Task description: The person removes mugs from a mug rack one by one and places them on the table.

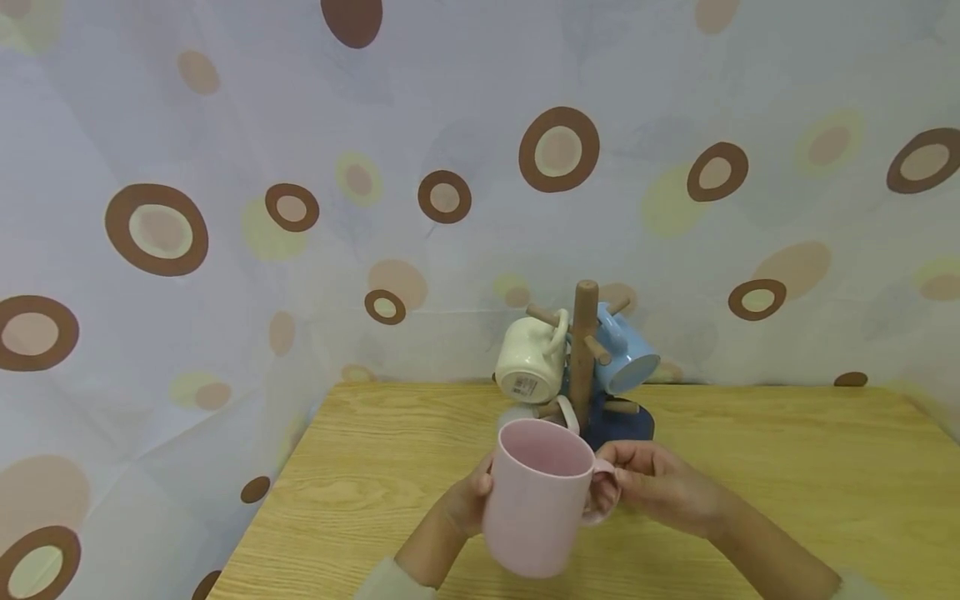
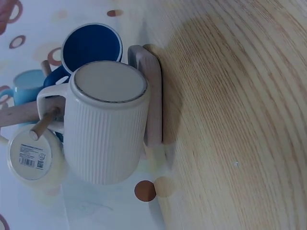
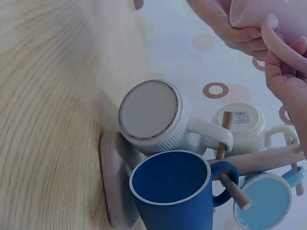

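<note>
A pink mug [image 1: 536,517] is held up over the table, tilted, with its mouth toward the head camera. My left hand [image 1: 470,498] grips the mug's body from the left. My right hand [image 1: 671,485] pinches its handle on the right side. Both hands also show on the pink mug [image 3: 288,17] at the top of the right wrist view. Behind it stands a wooden mug tree [image 1: 583,333], its lower part partly covered by the pink mug in the head view.
On the tree's pegs hang a cream mug [image 1: 527,358], a light blue mug [image 1: 626,360], a white ribbed mug [image 2: 103,139] and a dark blue mug [image 3: 187,206]. The tree stands on a wood-grain table [image 1: 780,475] before a backdrop [image 1: 480,267] patterned with circles.
</note>
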